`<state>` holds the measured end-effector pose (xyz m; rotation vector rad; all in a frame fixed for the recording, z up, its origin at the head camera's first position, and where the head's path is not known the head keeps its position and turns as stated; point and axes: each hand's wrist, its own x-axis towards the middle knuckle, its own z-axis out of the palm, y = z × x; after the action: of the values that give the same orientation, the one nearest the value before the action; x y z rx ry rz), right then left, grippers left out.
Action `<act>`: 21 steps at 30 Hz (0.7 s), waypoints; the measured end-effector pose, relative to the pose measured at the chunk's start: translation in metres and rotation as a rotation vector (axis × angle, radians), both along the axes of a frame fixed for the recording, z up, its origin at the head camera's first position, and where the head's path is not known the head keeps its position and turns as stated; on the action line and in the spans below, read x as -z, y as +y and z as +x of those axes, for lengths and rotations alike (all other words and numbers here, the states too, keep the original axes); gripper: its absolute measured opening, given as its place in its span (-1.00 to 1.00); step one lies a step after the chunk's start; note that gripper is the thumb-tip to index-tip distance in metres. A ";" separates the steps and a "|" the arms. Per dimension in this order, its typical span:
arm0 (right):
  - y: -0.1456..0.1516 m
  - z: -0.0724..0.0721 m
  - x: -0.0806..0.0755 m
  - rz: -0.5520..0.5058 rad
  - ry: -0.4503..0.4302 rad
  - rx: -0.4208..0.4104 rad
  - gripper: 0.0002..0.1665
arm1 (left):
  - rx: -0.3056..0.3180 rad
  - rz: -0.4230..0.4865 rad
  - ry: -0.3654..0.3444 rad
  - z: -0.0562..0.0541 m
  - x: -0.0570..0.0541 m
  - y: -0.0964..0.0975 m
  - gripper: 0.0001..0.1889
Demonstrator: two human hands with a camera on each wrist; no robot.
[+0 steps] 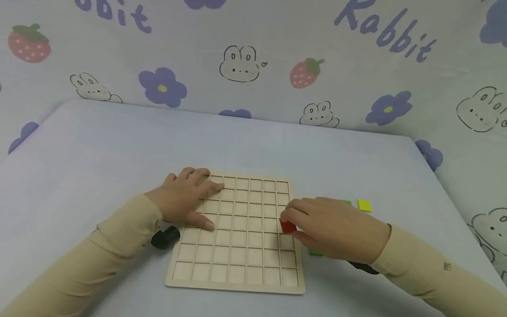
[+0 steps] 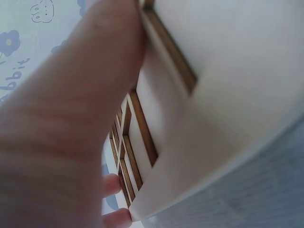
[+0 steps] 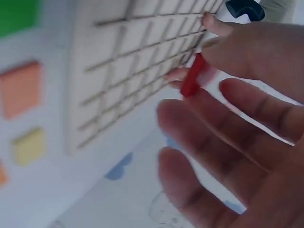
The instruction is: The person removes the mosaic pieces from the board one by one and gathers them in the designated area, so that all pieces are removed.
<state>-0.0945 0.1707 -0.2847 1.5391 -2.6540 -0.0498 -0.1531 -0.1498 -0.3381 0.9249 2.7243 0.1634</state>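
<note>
A pale wooden grid board (image 1: pixel 233 273) with rows of square recesses lies flat on the table. My left hand (image 1: pixel 184 198) rests on its left edge, fingers spread, with the thumb lying over the cells. Between the thumb and fingers of my right hand (image 1: pixel 332 226) is a small red square tile (image 1: pixel 288 226), pinched above the board's right edge. In the right wrist view the red tile (image 3: pixel 192 76) stands on edge in the pinch, while the other fingers are held apart from it.
Beyond the right hand lies a yellow tile (image 1: pixel 364 205), with green tiles (image 1: pixel 315 252) partly hidden by that hand. The right wrist view also has an orange tile (image 3: pixel 21 89) beside the board. Behind the table hangs a rabbit-print cloth (image 1: pixel 269 26).
</note>
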 end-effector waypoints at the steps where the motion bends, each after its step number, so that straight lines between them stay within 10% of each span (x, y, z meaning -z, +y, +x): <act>1: 0.007 0.004 0.002 -0.017 -0.007 0.003 -0.64 | 0.001 0.002 0.002 0.000 0.001 0.000 -0.04; 21: 0.071 0.060 0.054 -0.228 0.011 -0.006 -0.55 | -0.004 0.013 -0.019 0.000 -0.001 0.002 -0.04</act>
<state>-0.0344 0.2417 -0.3390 1.4684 -2.5415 0.2353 -0.1527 -0.1481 -0.3367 0.9166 2.7115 0.1900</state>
